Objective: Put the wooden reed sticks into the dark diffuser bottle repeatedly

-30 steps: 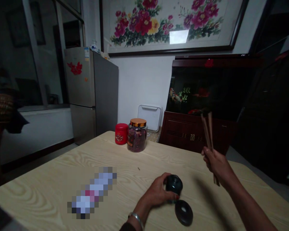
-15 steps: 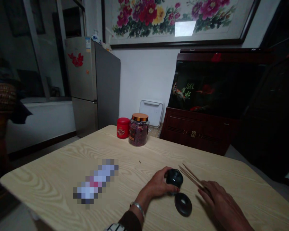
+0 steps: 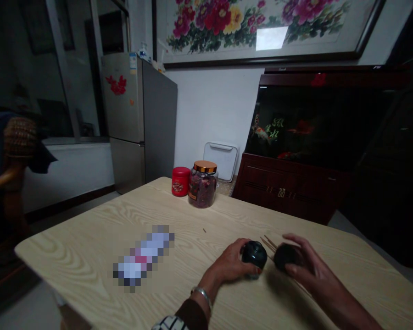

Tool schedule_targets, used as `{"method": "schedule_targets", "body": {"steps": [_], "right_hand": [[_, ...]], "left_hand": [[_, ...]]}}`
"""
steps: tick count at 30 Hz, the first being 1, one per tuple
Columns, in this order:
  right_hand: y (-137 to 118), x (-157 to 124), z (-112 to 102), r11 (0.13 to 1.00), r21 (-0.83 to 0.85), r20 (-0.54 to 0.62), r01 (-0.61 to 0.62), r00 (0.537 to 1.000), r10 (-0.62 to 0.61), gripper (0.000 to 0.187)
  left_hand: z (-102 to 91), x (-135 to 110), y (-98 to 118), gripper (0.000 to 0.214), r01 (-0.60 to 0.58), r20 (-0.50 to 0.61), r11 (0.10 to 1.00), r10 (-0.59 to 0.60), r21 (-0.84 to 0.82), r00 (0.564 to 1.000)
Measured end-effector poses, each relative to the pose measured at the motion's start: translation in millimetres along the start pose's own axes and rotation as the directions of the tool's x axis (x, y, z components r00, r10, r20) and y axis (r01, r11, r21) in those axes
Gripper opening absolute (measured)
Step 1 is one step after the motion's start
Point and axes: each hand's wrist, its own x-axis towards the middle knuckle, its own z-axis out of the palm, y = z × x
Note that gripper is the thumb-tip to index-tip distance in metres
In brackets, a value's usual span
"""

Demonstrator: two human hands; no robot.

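Shot from head height above the near side of a pale surface (image 3: 89,233), angled forward and down, close to the fingers (image 3: 249,268), well back from the fish tank (image 3: 306,126) and flower painting (image 3: 213,27).

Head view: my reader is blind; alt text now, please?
A person's left hand grips a small dark pot at a wood-grain table; the right hand holds a dark disc beside it, near thin sticks. A red jar and a glass jar stand behind.
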Motion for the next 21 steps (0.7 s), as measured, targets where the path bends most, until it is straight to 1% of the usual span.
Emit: {"method": "schedule_targets", "body": {"steps": [1,3,5,7,9,11,14,18,21], "right_hand": [[-7,7,0,0.995,0.099,-0.076,0.025,0.997,-0.017,0.055],[-14,23,8,0.975,0.206,-0.197,0.082,0.980,-0.041,0.055],[-11,39,23,0.965,0.228,-0.252,0.128,0.965,-0.068,0.052],[0,52,39,0.967,0.215,-0.271,0.139,0.959,-0.078,0.053],[13,60,49,0.970,0.191,-0.279,0.149,0.956,-0.092,0.053],[26,64,52,0.973,0.162,-0.274,0.168,0.954,-0.119,0.052],[38,63,50,0.974,0.137,-0.234,0.183,0.961,-0.147,0.048],[44,56,46,0.975,0.112,-0.174,0.190,0.970,-0.169,0.042],[44,52,43,0.980,0.017,-0.150,0.196,0.970,-0.192,0.047]], "left_hand": [[0.2,0,-1,0.073,-0.006,-0.016,1.000,0.006,0.014,1.000],[0.5,0,-1,0.078,-0.003,-0.044,1.000,0.004,0.029,0.999],[0.9,-1,0,0.085,0.019,-0.052,1.000,-0.018,0.013,0.998],[1.4,-1,2,0.083,0.020,-0.047,1.000,-0.020,-0.008,0.999],[1.9,0,3,0.072,0.001,-0.038,1.000,-0.001,-0.019,0.999],[2.3,1,2,0.065,-0.012,-0.040,1.000,0.011,-0.028,0.999],[2.5,3,0,0.066,0.000,-0.051,0.999,-0.003,-0.048,0.999],[1.6,4,-1,0.072,0.022,-0.049,0.998,-0.025,-0.066,0.999],[0.8,3,0,0.073,0.016,-0.040,0.997,-0.020,-0.078,0.999]]}}
